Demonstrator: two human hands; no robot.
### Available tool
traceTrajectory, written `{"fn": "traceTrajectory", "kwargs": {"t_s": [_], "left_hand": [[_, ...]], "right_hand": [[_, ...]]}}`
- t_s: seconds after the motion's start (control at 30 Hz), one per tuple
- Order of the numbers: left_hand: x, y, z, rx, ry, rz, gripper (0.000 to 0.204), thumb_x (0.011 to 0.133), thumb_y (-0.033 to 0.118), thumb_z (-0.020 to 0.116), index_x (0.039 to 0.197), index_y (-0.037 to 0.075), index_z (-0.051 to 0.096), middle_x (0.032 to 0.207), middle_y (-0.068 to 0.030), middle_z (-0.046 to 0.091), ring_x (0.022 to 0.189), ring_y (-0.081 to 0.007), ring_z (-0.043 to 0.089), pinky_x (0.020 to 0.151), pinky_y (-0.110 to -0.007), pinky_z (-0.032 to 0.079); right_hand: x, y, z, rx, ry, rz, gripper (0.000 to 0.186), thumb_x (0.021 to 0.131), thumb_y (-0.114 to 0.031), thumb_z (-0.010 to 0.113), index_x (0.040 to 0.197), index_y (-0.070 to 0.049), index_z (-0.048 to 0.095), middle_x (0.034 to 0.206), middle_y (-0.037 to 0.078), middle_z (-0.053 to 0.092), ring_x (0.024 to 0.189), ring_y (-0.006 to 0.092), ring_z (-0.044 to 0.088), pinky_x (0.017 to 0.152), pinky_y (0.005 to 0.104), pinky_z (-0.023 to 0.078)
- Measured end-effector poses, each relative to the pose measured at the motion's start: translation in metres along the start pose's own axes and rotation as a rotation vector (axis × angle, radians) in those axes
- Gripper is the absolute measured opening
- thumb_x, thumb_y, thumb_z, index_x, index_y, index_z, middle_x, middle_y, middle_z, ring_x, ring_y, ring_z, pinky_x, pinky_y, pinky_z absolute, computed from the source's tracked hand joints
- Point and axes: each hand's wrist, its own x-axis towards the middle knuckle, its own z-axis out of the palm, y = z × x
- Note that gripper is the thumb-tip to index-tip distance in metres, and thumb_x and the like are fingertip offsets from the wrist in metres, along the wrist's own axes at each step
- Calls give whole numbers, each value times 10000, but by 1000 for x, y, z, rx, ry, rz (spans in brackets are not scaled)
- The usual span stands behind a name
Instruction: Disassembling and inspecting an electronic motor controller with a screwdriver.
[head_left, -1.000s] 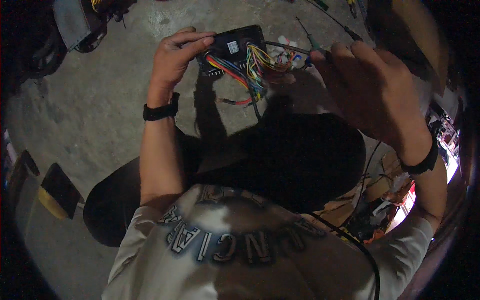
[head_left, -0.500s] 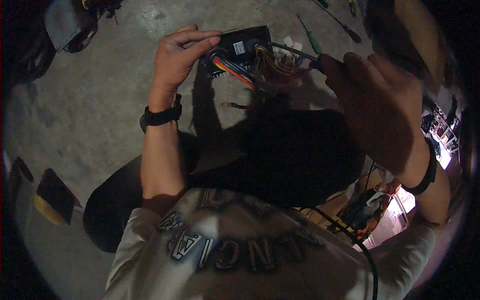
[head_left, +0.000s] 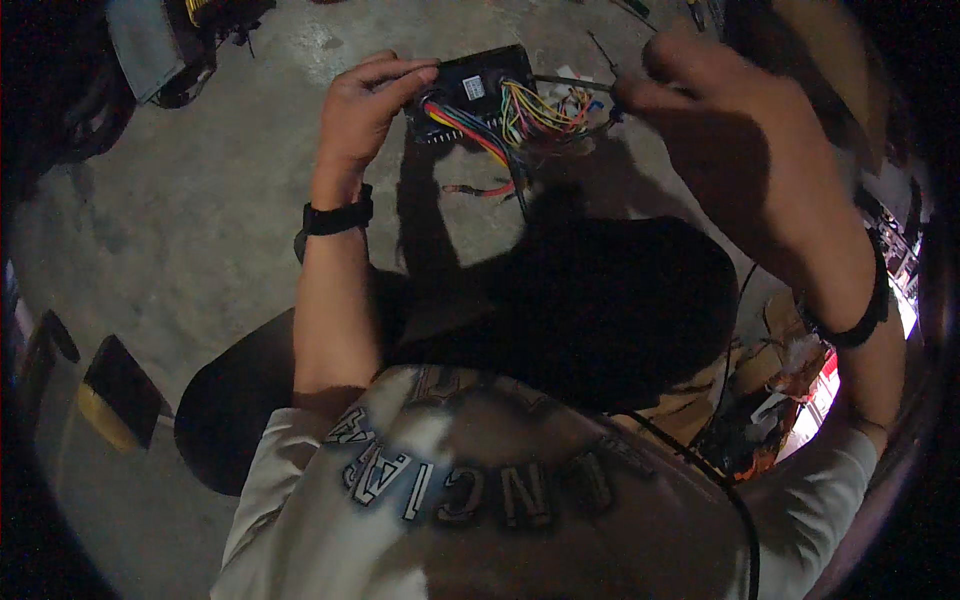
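Note:
My left hand (head_left: 365, 110) grips the left end of a black electronic control box (head_left: 500, 65) with a small white label, thumb on its face. Thick coloured wires (head_left: 475, 130) leave its left part and hang down to a loose red end. A bunch of thin multicoloured wires (head_left: 545, 118) comes out near its right side. My right hand (head_left: 740, 130) is closed round a screwdriver (head_left: 572, 80), whose handle is mostly hidden. Its shaft points left, with the tip at the box's right edge; whether it touches a screw cannot be made out.
Another screwdriver (head_left: 602, 48) lies on the concrete floor beyond my right hand. A grey box-shaped object (head_left: 150, 50) stands at the far left. A black and yellow object (head_left: 120, 395) is at lower left. Cardboard and clutter (head_left: 750, 430) lie beside my right side.
My right hand has risen and turned at the wrist, with the screwdriver still in it and its tip still at the box's right edge. More light falls on the wires.

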Motion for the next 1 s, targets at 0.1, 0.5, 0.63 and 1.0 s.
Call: {"fn": "traceTrajectory", "kwargs": {"t_s": [0.1, 0.5, 0.63, 1.0], "left_hand": [[0, 0, 2, -25, 6, 8, 204, 890, 141, 787, 1054, 22, 810, 783, 19, 546, 729, -82, 541, 672, -243, 415], [-3, -6, -1, -11, 12, 8, 194, 889, 144, 794, 1053, 45, 817, 797, 19, 564, 731, -79, 513, 668, -243, 399], [3, -6, -1, -2, -12, 35, 203, 899, 144, 786, 1068, 35, 811, 796, 20, 567, 736, -83, 547, 672, -246, 418], [5, -10, -4, 1, -8, -2, 228, 915, 177, 776, 1082, 24, 806, 843, 6, 604, 769, -82, 573, 678, -245, 432]], "right_hand": [[-10, 7, 7, -52, 2, -74, 183, 875, -163, 754, 1007, -42, 716, 827, 119, 616, 715, 338, 661, 607, 429, 529], [7, -30, -2, 26, -58, 323, 233, 970, -258, 704, 873, -46, 697, 715, 141, 618, 634, 355, 650, 584, 426, 519], [0, 2, 3, 136, -19, 179, 149, 909, -177, 710, 1006, -73, 753, 820, 145, 692, 759, 370, 691, 670, 444, 548], [-9, -3, -2, 54, -32, 54, 207, 871, -109, 725, 1067, -54, 762, 857, 157, 698, 793, 377, 689, 691, 450, 532]]}}
